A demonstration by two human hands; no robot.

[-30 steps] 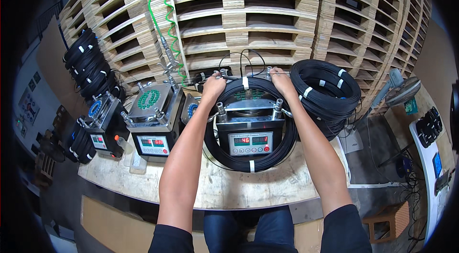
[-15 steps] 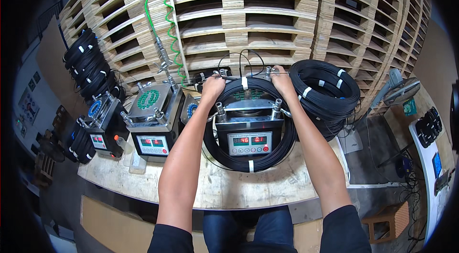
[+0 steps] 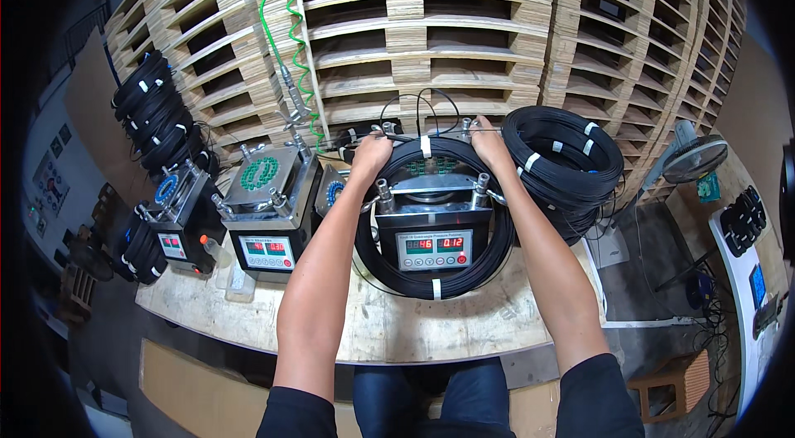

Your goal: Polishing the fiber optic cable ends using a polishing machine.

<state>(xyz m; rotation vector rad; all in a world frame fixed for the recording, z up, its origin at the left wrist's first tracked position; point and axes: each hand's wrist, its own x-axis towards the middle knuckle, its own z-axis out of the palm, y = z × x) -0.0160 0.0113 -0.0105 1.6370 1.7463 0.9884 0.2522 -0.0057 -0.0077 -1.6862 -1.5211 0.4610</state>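
At machine: round black cable coil, white bands top and bottom.

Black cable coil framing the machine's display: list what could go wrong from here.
1. Thin cable loops arch up between the left hand and right hand; a hand moving inward might snag or kink one.
2. The coil sits close around the machine's front metal posts, so it could catch on them if shifted.
3. The right hand is near the coil stack; an outward swing might bump it.
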